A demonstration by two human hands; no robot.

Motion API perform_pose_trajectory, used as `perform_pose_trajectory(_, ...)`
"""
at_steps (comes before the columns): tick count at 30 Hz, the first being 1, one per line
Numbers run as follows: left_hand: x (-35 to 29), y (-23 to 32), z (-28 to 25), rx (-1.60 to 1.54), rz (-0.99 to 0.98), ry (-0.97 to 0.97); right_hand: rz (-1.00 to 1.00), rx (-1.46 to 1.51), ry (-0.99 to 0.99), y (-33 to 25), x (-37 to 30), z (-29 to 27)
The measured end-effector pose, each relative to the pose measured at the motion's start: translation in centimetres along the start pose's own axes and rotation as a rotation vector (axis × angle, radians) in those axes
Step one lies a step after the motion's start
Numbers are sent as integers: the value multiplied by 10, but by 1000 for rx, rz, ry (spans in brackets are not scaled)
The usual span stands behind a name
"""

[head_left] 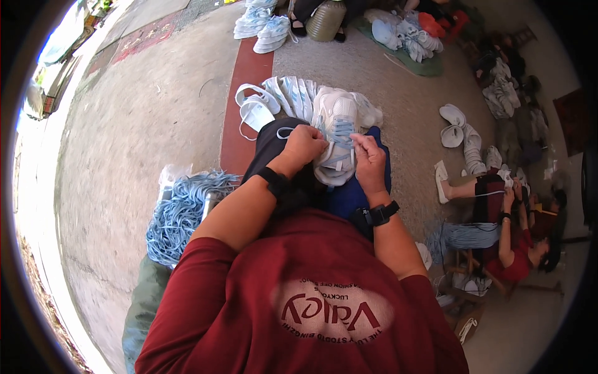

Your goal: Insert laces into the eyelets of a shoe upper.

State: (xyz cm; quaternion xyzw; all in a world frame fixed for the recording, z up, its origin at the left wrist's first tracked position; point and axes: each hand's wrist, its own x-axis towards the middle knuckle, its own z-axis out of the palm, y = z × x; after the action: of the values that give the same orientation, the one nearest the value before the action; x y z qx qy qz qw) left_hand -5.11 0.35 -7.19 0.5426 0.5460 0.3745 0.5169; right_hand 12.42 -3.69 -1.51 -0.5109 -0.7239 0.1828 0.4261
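Observation:
A white sneaker (pixel 335 112) rests on my lap, its toe pointing away from me and its tongue end near my body. Light blue shoelace (pixel 342 133) crosses its eyelet rows. My left hand (pixel 305 145) is closed in a pinch at the shoe's left eyelet edge, and a loop of lace sticks out beside it. On the opposite edge my right hand (pixel 369 156) has its thumb and forefinger together on the lace, the other fingers curled. The fine lace ends between the fingertips are hard to see.
A heap of light blue laces (pixel 177 215) lies in a container at my left. More white shoes (pixel 293 96) stand in a row just beyond my knees. Stacked shoes (pixel 265 31) sit farther off. At right, a seated person (pixel 507 230) handles shoes near another shoe row (pixel 470 146).

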Motion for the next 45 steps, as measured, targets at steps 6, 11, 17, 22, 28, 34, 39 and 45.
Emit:
perform_pose_trajectory(6, -24, 29, -1, 302, 194, 185, 211, 261, 374, 12, 4, -32)
perform_pose_trajectory(11, -44, 46, 6, 687, 341, 110, 104, 160, 172, -12, -6, -10)
perform_pose_trajectory(17, -37, 28, 1, 612, 444, 52, -390, -151, -133, -35, -12, 22)
perform_pose_trajectory(22, -33, 25, 1, 518, 392, 125, -377, -129, -172, -37, -22, 15)
perform_pose_trajectory(28, -24, 14, -5, 255, 248, 77, -332, -107, -5, -21, -17, 25)
perform_pose_trajectory(34, -13, 5, -4, -8, 79, -35, -200, -335, -45, -14, -1, 34)
perform_pose_trajectory(39, -14, 0, -8, 24, 105, -13, -258, -283, -143, -17, 1, 28)
perform_pose_trajectory(45, -21, 13, -4, 147, 174, 35, -72, 65, -335, -13, -24, -29)
